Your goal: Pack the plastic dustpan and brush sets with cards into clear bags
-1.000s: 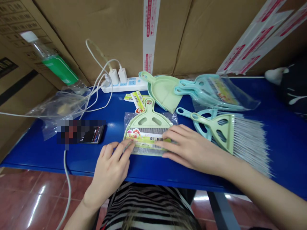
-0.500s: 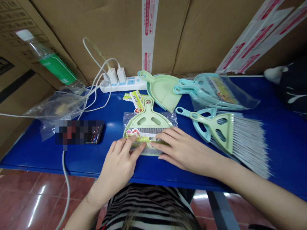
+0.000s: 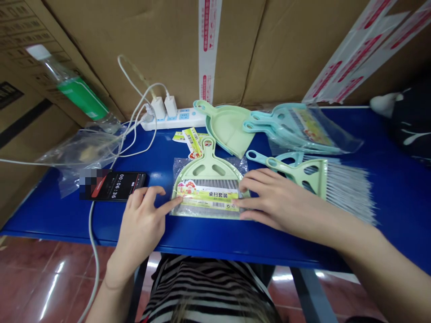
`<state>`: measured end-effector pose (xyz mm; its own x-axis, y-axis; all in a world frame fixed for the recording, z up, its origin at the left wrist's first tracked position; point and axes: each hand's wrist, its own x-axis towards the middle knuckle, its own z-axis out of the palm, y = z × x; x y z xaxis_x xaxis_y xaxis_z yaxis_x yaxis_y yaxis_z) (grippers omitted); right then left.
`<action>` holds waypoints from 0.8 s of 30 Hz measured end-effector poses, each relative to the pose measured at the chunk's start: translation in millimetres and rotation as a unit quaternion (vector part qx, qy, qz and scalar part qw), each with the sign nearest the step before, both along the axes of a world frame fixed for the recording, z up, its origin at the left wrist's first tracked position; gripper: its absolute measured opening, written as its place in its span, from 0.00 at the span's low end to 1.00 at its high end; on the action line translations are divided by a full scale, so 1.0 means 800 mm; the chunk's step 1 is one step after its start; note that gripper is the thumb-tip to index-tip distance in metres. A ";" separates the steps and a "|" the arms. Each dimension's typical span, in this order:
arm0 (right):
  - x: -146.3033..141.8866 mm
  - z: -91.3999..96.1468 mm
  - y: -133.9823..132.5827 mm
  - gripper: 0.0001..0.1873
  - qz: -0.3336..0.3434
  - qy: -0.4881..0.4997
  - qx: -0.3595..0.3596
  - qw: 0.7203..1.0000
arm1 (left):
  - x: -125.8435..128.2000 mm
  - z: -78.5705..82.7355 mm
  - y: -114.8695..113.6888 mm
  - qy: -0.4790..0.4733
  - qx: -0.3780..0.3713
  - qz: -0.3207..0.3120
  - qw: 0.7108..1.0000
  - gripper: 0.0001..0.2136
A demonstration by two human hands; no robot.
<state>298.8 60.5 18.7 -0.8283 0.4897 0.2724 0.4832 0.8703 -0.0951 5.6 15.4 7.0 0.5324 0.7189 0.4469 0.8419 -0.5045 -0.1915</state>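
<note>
Lying flat near the front edge of the blue table [image 3: 101, 226], between both hands: one pale green plastic dustpan with slotted grey-bristled brush [image 3: 209, 172], its body in clear film, its handle pointing away from the person. Across the bristles, one yellow-green printed paper label [image 3: 208, 197], mushroom motif at its left end; whether inside or on top of the film, cannot tell.

Hands: two, apart, neither clamped on anything. Left hand [image 3: 144, 215]: index finger stretched to the label's left end, other fingers loosely bent beside the phone. Right hand [image 3: 276, 202]: fingers spread along the right margin of film and label.

Handling note, a judgement: the label is best kept square to the bristles by light, even pressure at both ends, smoothing outward so that the film does not pucker.

Count of surroundings:
- Loose printed labels [image 3: 194, 140], behind the handle: at least two.
- Loose stacked dustpans [image 3: 232, 128], light green uppermost: two visible.
- Light-blue sets in clear film [image 3: 286, 134]: two handle ends visible; exact number uncertain.
- Loose grey-bristled brushes: two, one green [image 3: 296, 172] lying over one light blue [image 3: 262, 158].
- Black phone [image 3: 119, 186], timer displayed: one.
- Green-labelled clear bottle [image 3: 84, 98]: one.
- White power strip [image 3: 190, 120]: one, bearing two box-shaped chargers [image 3: 171, 106].
</note>
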 end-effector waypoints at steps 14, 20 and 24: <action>-0.002 0.001 0.003 0.15 -0.074 -0.014 -0.053 0.996 | -0.001 0.000 0.003 -0.049 -0.038 0.000 0.998 0.15; -0.014 0.002 -0.005 0.11 -0.198 -0.037 -0.149 0.968 | 0.010 0.000 0.009 -0.058 -0.065 -0.003 0.996 0.10; -0.022 0.003 -0.007 0.11 -0.260 -0.047 -0.203 0.943 | 0.015 -0.004 0.014 -0.051 -0.063 0.010 0.997 0.09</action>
